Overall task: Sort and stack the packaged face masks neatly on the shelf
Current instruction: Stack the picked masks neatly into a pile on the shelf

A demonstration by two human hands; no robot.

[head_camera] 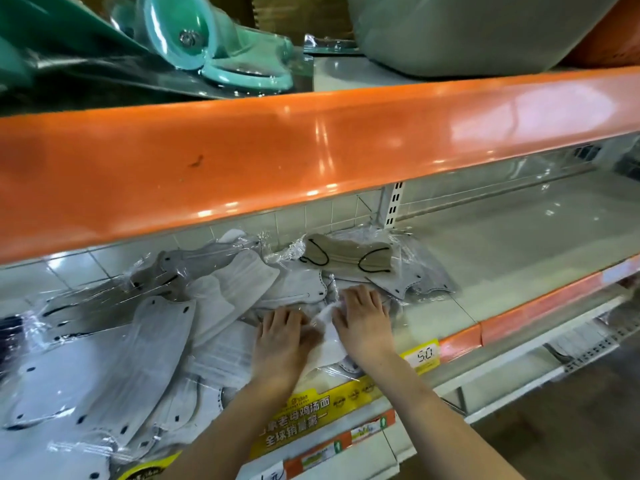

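Observation:
Several clear-wrapped white face masks [114,344] lie in a loose heap across the left half of the pale shelf [512,244]. One beige mask pack with black ear loops [348,254] sits at the back of the heap. My left hand [282,336] and my right hand [363,322] rest palm down, side by side, on a white mask pack [329,339] near the shelf's front edge. Their fingers lie flat on the wrapper. The pack's lower part is hidden under my hands.
An orange shelf lip [311,150] overhangs just above. On the upper shelf sit teal plastic goods [207,39] and a grey tub [467,29]. A yellow price tag reading 5.0 [423,356] and a yellow label strip [311,410] line the front rail. The shelf's right half shows bare surface.

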